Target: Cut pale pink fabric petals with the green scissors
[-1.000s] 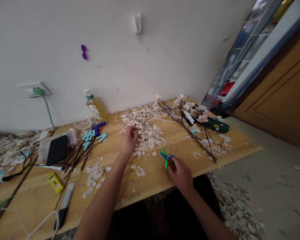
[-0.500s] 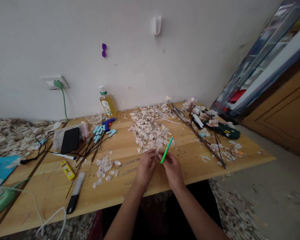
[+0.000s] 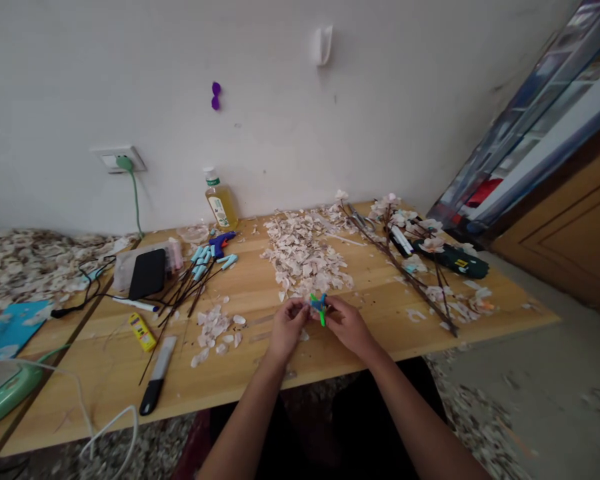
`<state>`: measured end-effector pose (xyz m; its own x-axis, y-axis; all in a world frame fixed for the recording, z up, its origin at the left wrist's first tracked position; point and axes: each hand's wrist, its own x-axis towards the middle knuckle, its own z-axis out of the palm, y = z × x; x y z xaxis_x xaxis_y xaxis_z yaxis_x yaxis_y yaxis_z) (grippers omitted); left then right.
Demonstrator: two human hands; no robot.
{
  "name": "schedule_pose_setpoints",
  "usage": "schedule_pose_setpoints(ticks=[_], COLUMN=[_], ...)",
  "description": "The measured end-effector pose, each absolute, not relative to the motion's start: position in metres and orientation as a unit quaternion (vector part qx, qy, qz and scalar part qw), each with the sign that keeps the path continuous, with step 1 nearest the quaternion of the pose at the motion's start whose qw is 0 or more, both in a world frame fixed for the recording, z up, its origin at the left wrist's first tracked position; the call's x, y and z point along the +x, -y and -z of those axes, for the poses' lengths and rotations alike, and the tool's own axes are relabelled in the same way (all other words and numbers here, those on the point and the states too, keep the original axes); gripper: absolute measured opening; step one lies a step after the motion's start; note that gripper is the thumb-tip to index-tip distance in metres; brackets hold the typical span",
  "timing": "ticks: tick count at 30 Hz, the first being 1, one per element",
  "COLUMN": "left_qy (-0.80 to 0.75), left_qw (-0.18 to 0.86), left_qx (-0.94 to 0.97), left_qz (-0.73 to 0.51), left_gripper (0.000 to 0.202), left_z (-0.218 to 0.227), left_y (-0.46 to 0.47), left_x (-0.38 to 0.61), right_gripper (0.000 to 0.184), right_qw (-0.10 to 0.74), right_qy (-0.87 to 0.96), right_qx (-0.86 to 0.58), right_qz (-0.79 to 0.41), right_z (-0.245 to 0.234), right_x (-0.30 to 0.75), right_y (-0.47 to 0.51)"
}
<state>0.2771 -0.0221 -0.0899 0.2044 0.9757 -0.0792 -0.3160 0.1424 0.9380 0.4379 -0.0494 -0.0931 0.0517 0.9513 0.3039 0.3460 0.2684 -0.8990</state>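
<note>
Both hands meet low over the table, just in front of a heap of pale, petal-like flakes (image 3: 305, 257). Between the fingers of my right hand (image 3: 349, 325) is a small bright green and blue tool (image 3: 320, 308); its exact kind does not show. The fingers of my left hand (image 3: 287, 327) are pinched together at the tool's left side. Whatever they hold is too small to make out. A smaller group of pale flakes (image 3: 214, 327) lies to the left of my left hand.
Left on the table are a blue glue gun (image 3: 220, 243), light-blue sticks (image 3: 200, 260), dark thin rods (image 3: 185, 288), a black phone (image 3: 147, 273), a yellow box (image 3: 142, 332) and a knife (image 3: 159, 377). A bottle (image 3: 221, 205) stands behind. Flowered branches (image 3: 415, 285) lie right.
The tool in my right hand has turned; its blue part now shows beside the green. My hands have moved slightly apart, and the whole view has shifted a little.
</note>
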Motion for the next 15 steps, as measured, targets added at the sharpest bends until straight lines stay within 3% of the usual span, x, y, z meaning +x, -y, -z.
schedule_pose_setpoints(ticks=[6,15], left_qy=[-0.365,-0.327], left_qw=[0.694,0.703], left_qx=[0.224,0.172], left_qz=[-0.579,-0.608], left_gripper=[0.033,0.029], left_z=[0.088,0.08], left_y=[0.017,0.018], left_x=[0.272,0.269], right_gripper=[0.038,0.031], right_qw=[0.518,0.348], right_qy=[0.566,0.714], right_qx=[-0.516,-0.563], right_qz=[-0.382,-0.228], right_z=[0.105,0.097], right_x=[0.426,0.425], right_y=[0.058,0.059])
